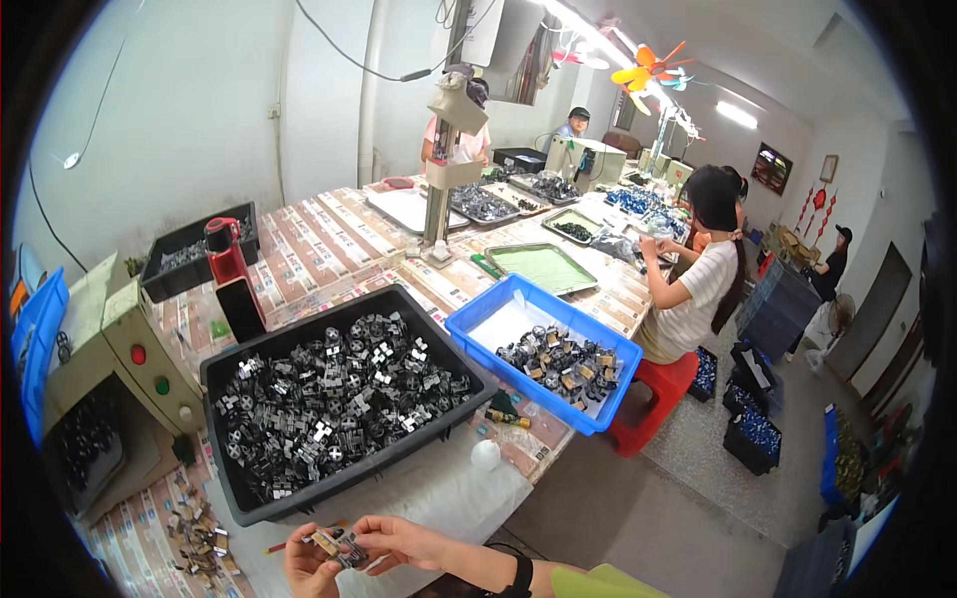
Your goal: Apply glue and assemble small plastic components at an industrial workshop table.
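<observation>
Left hand and right hand both pinch a small metal part by the table's near edge; it lies between them, long axis running roughly hand to hand.

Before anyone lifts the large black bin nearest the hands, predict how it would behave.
The black bin is probably heavy, being filled with small parts. Its thick rim suggests it would stay fairly stiff. The loosely heaped parts might slide if tilted.
</observation>
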The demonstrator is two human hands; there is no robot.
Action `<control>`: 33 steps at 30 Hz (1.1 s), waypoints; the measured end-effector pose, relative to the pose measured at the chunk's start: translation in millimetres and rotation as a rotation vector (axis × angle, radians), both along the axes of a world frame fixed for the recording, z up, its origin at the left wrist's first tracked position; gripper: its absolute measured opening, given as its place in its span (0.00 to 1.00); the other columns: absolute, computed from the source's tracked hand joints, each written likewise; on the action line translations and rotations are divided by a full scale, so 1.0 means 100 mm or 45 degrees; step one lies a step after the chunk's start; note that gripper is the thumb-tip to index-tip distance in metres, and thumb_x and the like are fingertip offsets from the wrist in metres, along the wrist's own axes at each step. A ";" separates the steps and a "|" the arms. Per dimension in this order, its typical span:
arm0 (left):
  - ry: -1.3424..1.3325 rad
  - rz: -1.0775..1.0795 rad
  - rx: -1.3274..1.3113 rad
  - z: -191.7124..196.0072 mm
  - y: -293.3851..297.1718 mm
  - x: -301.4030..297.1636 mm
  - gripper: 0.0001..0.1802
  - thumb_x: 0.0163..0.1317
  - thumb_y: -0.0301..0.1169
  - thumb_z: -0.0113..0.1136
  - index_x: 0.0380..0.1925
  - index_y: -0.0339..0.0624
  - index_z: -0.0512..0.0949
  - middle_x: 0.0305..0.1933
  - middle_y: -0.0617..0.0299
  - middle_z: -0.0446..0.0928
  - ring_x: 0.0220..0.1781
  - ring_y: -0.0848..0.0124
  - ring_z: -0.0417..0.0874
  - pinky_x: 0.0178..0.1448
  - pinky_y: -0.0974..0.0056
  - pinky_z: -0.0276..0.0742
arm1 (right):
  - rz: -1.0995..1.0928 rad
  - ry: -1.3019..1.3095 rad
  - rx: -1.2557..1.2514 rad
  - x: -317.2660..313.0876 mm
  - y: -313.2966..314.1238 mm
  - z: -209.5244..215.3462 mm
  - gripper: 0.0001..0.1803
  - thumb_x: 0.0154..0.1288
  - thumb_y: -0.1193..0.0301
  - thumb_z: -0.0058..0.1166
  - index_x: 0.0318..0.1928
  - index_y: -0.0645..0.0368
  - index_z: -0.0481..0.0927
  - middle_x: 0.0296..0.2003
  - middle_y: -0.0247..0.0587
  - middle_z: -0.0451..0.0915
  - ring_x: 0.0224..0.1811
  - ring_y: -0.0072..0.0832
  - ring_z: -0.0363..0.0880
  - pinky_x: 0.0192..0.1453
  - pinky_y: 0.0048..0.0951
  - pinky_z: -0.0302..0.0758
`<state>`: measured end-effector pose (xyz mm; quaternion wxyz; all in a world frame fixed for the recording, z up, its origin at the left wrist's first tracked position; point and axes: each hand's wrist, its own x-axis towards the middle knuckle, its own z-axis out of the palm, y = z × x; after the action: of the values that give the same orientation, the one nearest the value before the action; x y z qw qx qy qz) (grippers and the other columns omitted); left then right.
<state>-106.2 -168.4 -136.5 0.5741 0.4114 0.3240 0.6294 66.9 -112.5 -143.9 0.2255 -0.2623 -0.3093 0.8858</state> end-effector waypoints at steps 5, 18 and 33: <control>-0.082 -0.064 0.023 -0.04 0.03 0.03 0.28 0.51 0.25 0.59 0.54 0.39 0.63 0.41 0.63 0.70 0.44 0.71 0.72 0.48 0.68 0.68 | 0.001 0.071 -0.096 -0.02 0.00 0.04 0.11 0.61 0.62 0.48 0.41 0.52 0.68 0.35 0.28 0.73 0.33 0.19 0.76 0.39 0.25 0.77; 0.046 0.017 0.026 -0.11 -0.01 -0.05 0.27 0.51 0.25 0.59 0.53 0.37 0.64 0.44 0.61 0.71 0.47 0.71 0.71 0.53 0.67 0.65 | -0.249 -0.175 0.432 -0.06 -0.02 0.03 0.09 0.60 0.67 0.50 0.38 0.56 0.68 0.32 0.26 0.72 0.35 0.12 0.70 0.34 0.17 0.73; -0.158 -0.023 0.039 -0.19 -0.04 -0.06 0.28 0.53 0.24 0.57 0.55 0.36 0.60 0.48 0.56 0.69 0.49 0.64 0.73 0.55 0.60 0.68 | -0.283 0.005 0.556 -0.06 -0.03 -0.01 0.10 0.57 0.69 0.54 0.36 0.57 0.68 0.31 0.25 0.70 0.35 0.12 0.67 0.39 0.16 0.67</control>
<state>-112.4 -172.0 -155.1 0.5925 0.3833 0.2742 0.6534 61.2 -115.0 -145.0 0.3735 -0.2380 -0.4621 0.7683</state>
